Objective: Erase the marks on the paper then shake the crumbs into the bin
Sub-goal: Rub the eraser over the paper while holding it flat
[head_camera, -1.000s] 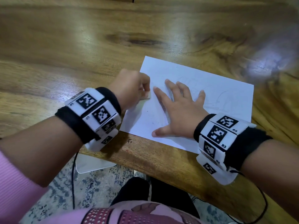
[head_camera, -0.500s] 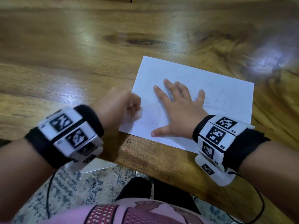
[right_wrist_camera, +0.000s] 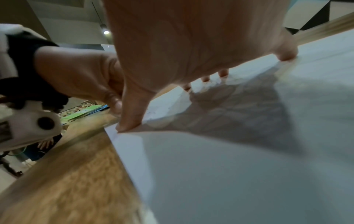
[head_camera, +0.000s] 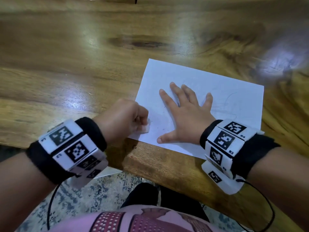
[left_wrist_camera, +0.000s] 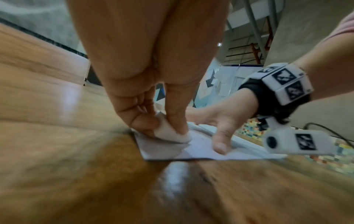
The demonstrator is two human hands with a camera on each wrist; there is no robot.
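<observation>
A white sheet of paper (head_camera: 217, 104) with faint pencil marks lies on the wooden table (head_camera: 83, 64), close to its near edge. My left hand (head_camera: 123, 119) pinches a small white eraser (head_camera: 145, 128) between thumb and fingers and presses it on the paper's near left corner (left_wrist_camera: 162, 148); the left wrist view shows the eraser (left_wrist_camera: 170, 133) touching the sheet. My right hand (head_camera: 185, 118) lies flat on the paper, fingers spread, holding it down. Small dark crumbs (head_camera: 164, 129) dot the sheet between the hands. In the right wrist view the thumb (right_wrist_camera: 130, 119) presses the paper's edge.
The table's near edge (head_camera: 167, 171) runs diagonally just below the paper. Below it are a patterned rug (head_camera: 93, 191) and my lap in pink clothing (head_camera: 142, 220). A white object (head_camera: 108, 171) shows under the table edge. No bin is in view.
My left hand with the eraser has slid from the paper's upper left edge down toward its near left corner. The right hand stays flat on the sheet.
</observation>
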